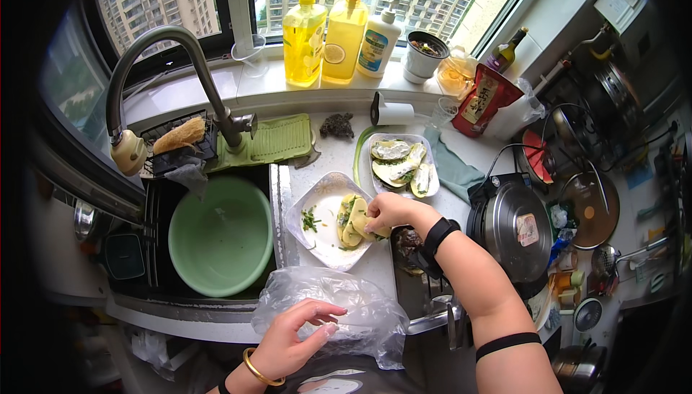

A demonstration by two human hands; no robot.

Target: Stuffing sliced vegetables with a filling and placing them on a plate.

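My right hand (393,211) reaches over a white dish (324,183) with a scalloped rim, its fingertips pinching a pale yellow stuffed slice (363,225) at the dish's right side. Beside it lie more pale slices (346,210) with green chopped filling. A small heap of chopped greens (309,220) rests at the dish's left. Behind stands a second white dish (431,148) of stuffed slices (397,167) dusted with white powder. My left hand (305,332) hovers over a clear plastic bag (338,286), fingers apart, white powder on the fingertips.
Left of the dishes, a green basin (220,237) sits in the sink under a curved faucet (184,37). A round electric griddle (513,226) with its lid down stands at right. Pump bottles (340,37) line the windowsill. A green cloth (457,164) lies beside the far dish.
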